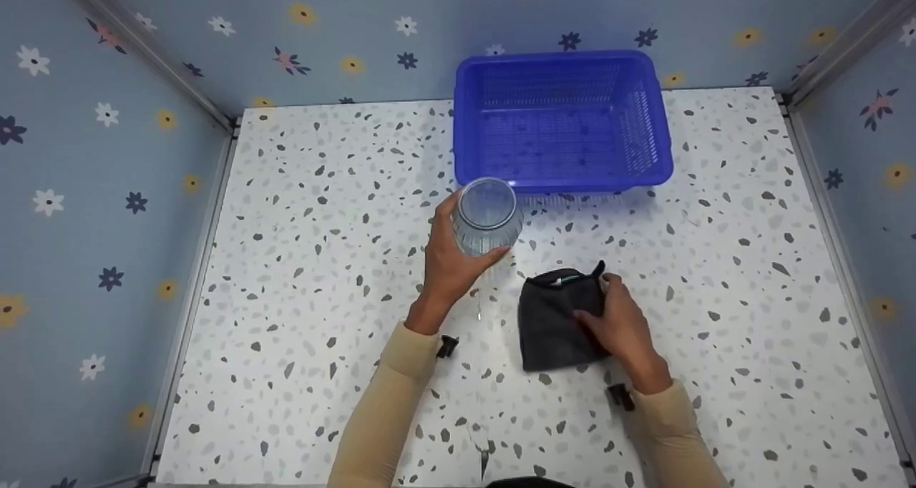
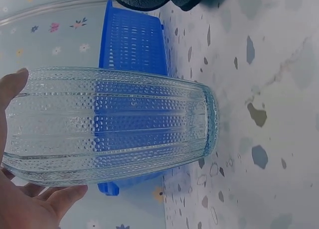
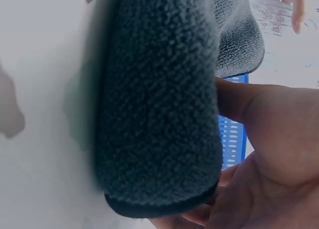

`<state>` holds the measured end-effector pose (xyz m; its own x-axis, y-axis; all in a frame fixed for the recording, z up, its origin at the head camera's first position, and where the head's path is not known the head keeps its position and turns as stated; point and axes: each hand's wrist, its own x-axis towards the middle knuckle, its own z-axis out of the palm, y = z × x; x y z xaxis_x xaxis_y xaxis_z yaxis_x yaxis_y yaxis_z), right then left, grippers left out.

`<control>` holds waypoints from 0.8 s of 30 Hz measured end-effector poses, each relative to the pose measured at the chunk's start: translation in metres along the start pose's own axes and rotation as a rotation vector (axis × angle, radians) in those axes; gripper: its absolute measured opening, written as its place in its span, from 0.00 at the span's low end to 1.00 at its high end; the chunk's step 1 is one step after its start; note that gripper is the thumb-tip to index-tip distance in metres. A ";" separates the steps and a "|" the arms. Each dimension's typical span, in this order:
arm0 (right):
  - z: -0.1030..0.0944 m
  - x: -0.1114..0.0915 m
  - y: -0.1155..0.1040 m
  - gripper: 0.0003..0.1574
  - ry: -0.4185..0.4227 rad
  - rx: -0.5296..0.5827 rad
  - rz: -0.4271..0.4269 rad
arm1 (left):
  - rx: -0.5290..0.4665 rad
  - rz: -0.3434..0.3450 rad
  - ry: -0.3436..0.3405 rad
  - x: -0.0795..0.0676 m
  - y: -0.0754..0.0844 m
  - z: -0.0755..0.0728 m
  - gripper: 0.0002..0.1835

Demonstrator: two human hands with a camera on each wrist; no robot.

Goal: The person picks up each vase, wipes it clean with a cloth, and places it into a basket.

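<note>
My left hand (image 1: 451,259) curls round a clear ribbed glass jar (image 1: 489,234), thumb on the near side and fingers on the far left. In the left wrist view the dimpled glass jar (image 2: 134,124) lies across the picture, its base close to the table; whether it touches is unclear. To the right, my right hand (image 1: 622,323) pinches the right edge of a folded dark grey cloth (image 1: 554,330) between thumb and fingers. Its fuzzy weave fills much of the right wrist view, where the cloth (image 3: 159,99) hides part of the fingers.
A blue plastic basket (image 1: 562,187) with slotted sides stands at the back, just behind the glass jar. Flower-patterned panels (image 1: 358,37) enclose the speckled white table (image 1: 322,259) at the back and both sides.
</note>
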<state>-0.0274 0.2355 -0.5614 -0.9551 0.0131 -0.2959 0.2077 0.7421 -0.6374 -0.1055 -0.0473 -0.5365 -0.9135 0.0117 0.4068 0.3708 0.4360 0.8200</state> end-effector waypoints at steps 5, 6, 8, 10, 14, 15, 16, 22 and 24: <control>-0.002 0.000 0.001 0.48 0.008 0.027 -0.038 | 0.022 -0.033 0.021 -0.001 -0.003 -0.009 0.57; -0.003 0.000 0.001 0.48 0.010 0.030 -0.043 | 0.026 -0.041 0.022 -0.001 -0.004 -0.011 0.56; -0.005 0.001 0.001 0.47 0.006 0.039 -0.044 | 0.031 -0.059 0.025 0.000 -0.006 -0.015 0.56; -0.007 0.001 0.001 0.47 -0.003 0.046 -0.046 | 0.041 -0.082 0.031 0.000 -0.007 -0.019 0.56; -0.007 0.002 0.003 0.47 -0.027 0.041 -0.037 | 0.063 -0.122 0.046 0.001 -0.012 -0.028 0.56; -0.007 0.002 0.004 0.47 -0.028 0.035 -0.032 | 0.068 -0.128 0.049 0.002 -0.013 -0.030 0.56; -0.007 0.002 0.004 0.46 -0.028 0.027 -0.026 | 0.072 -0.131 0.052 0.002 -0.014 -0.032 0.55; -0.007 0.002 0.004 0.45 -0.029 0.007 0.006 | 0.060 -0.140 0.077 0.006 -0.020 -0.043 0.55; -0.008 0.002 0.004 0.44 -0.034 0.002 0.003 | 0.058 -0.157 0.087 0.006 -0.024 -0.046 0.55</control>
<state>-0.0304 0.2438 -0.5584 -0.9468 -0.0079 -0.3217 0.2106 0.7407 -0.6379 -0.1123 -0.0991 -0.5347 -0.9405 -0.1371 0.3108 0.2123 0.4772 0.8528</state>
